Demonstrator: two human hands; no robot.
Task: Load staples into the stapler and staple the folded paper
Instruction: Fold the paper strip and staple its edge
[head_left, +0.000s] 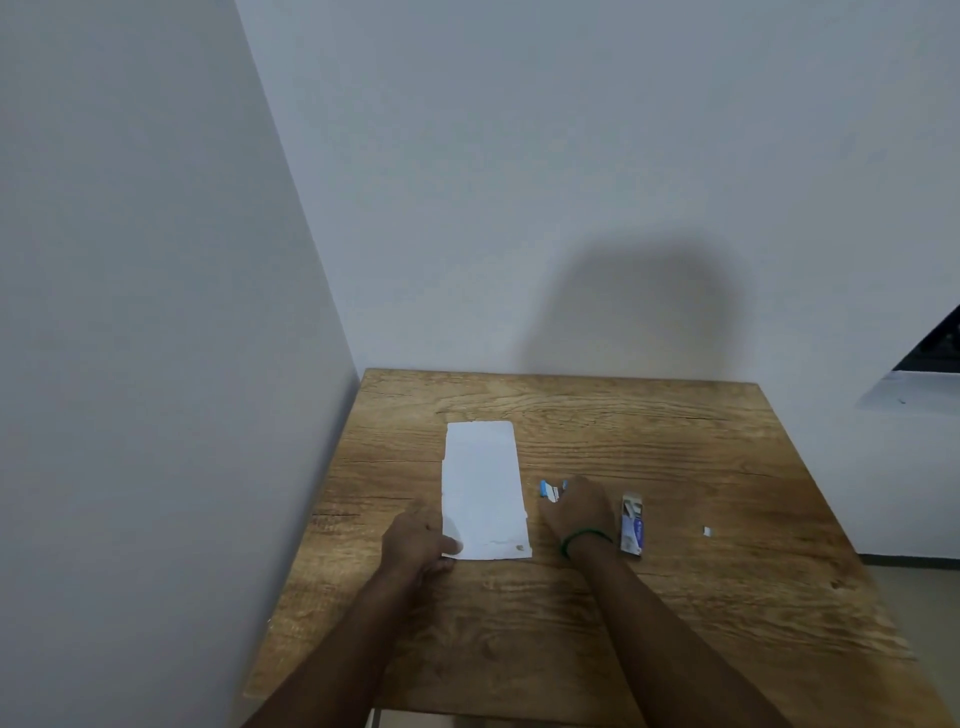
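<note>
Two things lie near our right hand (576, 512): stapler (550, 491) under its fingers, grip unclear; staple box (632, 525) just right. Left hand (415, 540) pinches paper (483, 488).

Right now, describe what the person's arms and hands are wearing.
No sleeves show: the left arm and right arm are bare to the picture's bottom edge. The left hand and right hand have no gloves. A thin green band circles the right wrist; the left wrist carries nothing. No rings can be made out.
</note>
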